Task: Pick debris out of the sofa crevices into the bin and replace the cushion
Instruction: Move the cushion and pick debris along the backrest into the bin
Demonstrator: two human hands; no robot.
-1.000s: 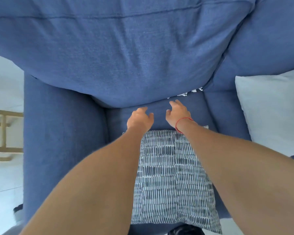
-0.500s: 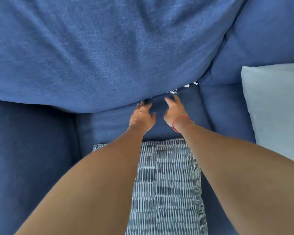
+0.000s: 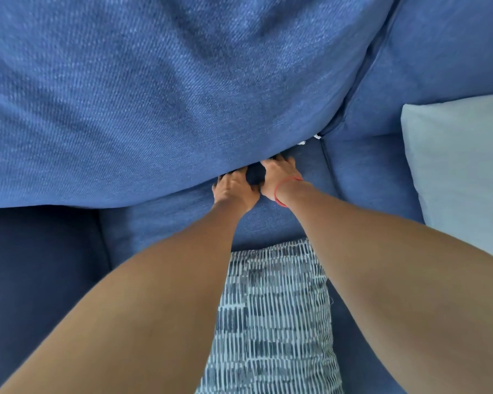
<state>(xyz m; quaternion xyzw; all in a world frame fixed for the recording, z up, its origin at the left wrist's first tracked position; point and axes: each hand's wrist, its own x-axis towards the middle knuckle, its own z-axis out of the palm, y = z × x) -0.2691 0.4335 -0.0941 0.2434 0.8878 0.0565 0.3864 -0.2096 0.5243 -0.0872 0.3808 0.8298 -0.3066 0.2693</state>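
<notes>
A large blue back cushion (image 3: 160,103) fills the upper view and overhangs the blue seat (image 3: 168,220). My left hand (image 3: 234,189) and my right hand (image 3: 279,174), with a red string on its wrist, lie side by side at the crevice where cushion meets seat. Their fingertips are tucked under the cushion's lower edge and hidden. Small white scraps of debris (image 3: 310,139) peek from the crevice just right of my right hand. A patterned grey-and-white throw cushion (image 3: 273,322) lies on the seat between my forearms. Whether either hand holds anything is hidden.
The dark blue armrest (image 3: 40,280) rises on the left. A pale grey pillow (image 3: 461,177) rests on the neighbouring seat at the right. A second blue back cushion (image 3: 439,61) stands at the upper right. No bin is in view.
My view has moved closer to the sofa back. Both hands slid forward across the seat and pushed their fingertips under the back cushion's edge.
</notes>
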